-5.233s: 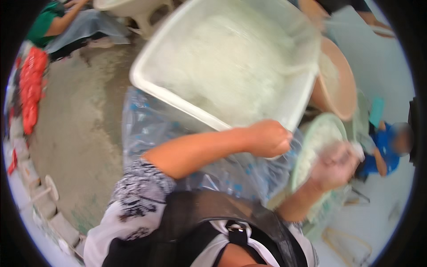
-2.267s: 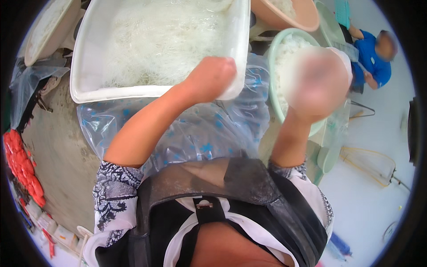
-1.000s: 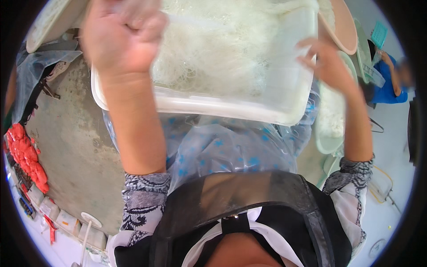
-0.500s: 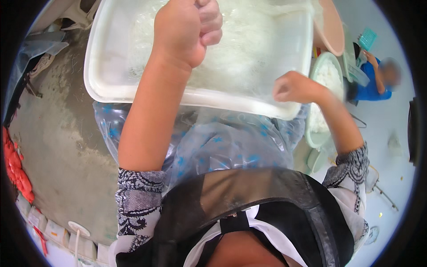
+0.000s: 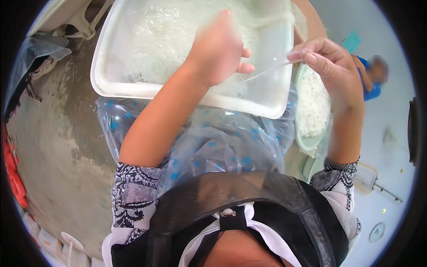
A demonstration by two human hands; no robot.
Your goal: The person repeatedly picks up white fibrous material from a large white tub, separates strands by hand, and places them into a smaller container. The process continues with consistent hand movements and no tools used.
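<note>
A white rectangular tub (image 5: 104,86) lies across my lap, filled with a wet-looking, translucent whitish mass of fine strands (image 5: 160,42), perhaps netting. Over it is my left hand (image 5: 218,51), blurred by motion. Two of its fingertips stick out to the right, but whether it grips anything is not visible. At the tub's right edge my right hand (image 5: 329,64) pinches a thin, clear bundle of strands (image 5: 271,66) between thumb and forefinger. The bundle runs taut down and left toward the tub, below my left hand.
A pale green basin (image 5: 301,138) heaped with white material (image 5: 313,109) stands right of the tub. Behind it is a pinkish container (image 5: 313,20). Clear plastic sheeting (image 5: 209,151) with blue shapes covers my lap. A person in blue (image 5: 371,86) is at far right; a chair (image 5: 82,26) stands upper left.
My right hand has risen from the tub's near right corner, drawing strands taut. My left hand has moved right and lower, its fist loosened. The tub appears shifted slightly left.
</note>
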